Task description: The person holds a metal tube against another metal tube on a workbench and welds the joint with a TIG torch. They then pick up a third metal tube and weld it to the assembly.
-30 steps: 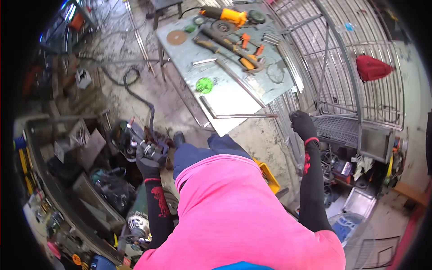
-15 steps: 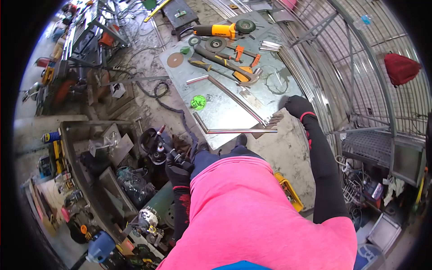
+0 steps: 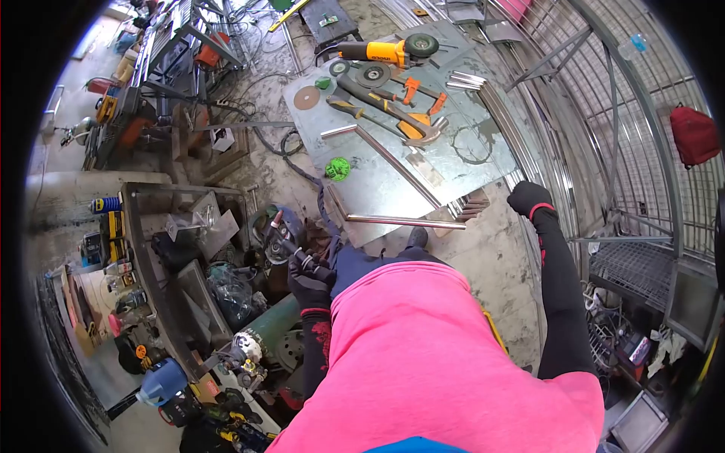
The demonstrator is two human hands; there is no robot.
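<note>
OK, our hands are well apart. Our left hand (image 3: 310, 282) is clamped round a torch (image 3: 302, 259), its pinkish tip angled up & away from us, L of the table (image 3: 385, 192). Our right hand (image 3: 530, 199) is curled, just beside the metal bars (image 3: 507, 128) along the table's R edge; can't tell if it's holding anything. Two bent tubes (image 3: 396, 167) lie on the table btwn our hands, w/ a green disc (image 3: 337, 168) near their L ends. Hammer (image 3: 391, 110) & grinder (image 3: 377, 51) sit farther back.
</note>
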